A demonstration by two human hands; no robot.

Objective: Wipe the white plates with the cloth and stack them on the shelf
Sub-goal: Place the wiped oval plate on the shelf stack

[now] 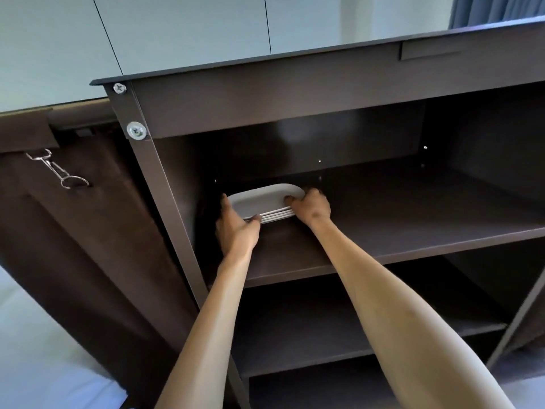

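Both your hands are on the plate stack, upper shelf, far-left corner.

Your left hand (236, 228) grips the stack of white plates (262, 202) at its left edge, fingers curled round the rim; your right hand (309, 206) clamps the right edge, thumb on top. Stack sits on the dark brown shelf (398, 219) of an open cabinet w/ metal frame (165, 184); more shelves below. Metal clip (56, 169) hangs on the panel to the left. Pale wall (177, 28) behind, blue curtain (495, 10) top right.

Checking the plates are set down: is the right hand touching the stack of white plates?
Touching. The head view shows the right hand gripping the stack of white plates at its right edge.
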